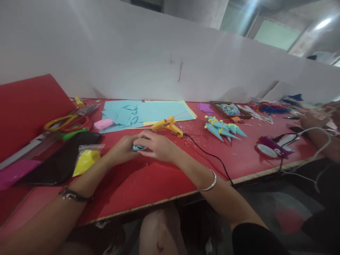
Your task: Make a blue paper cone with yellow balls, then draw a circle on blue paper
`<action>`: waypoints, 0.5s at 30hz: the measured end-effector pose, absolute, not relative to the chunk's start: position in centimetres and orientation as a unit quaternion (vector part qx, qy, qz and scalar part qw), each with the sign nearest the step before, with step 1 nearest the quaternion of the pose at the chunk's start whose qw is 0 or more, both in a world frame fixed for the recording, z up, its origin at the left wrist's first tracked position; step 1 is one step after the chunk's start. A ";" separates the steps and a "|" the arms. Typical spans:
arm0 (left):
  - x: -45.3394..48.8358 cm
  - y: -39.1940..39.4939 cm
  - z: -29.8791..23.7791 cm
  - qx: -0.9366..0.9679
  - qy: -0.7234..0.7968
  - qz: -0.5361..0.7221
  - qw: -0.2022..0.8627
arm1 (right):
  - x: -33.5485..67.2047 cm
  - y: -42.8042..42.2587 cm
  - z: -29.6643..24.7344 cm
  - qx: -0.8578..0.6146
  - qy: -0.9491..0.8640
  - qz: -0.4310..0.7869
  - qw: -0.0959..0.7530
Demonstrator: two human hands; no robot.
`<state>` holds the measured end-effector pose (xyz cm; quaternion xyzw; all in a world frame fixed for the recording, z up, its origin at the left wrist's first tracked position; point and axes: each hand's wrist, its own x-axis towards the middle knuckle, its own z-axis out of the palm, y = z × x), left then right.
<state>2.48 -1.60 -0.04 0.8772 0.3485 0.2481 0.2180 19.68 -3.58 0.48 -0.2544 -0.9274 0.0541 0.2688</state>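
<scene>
Between my two hands, low over the red table, is a small light-blue paper piece [138, 147], mostly covered by fingers. My left hand [122, 151] closes on its left side. From the right, my right hand [158, 146] curls its fingers over the top and front of the same piece. Just beyond them lies a yellow glue gun [168, 124] with an orange light on its body and a black cord trailing right. Light-blue paper cones [221, 128] with small yellow balls lie together farther right.
Light-blue sheets [162, 111] and cut scraps lie at the back, beside a pink lump [103, 124]. Scissors [75, 123], a black case [60, 161] and a yellow packet [87, 161] sit left. Rightward are a brown tray [245, 112], a purple device [285, 150] and another person's arm [313, 127].
</scene>
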 end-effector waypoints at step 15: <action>-0.5 0.0 0.2 0.900 0.391 0.177 0.082 | 19.9 -3.9 0.9 -0.317 -0.887 0.022 0.336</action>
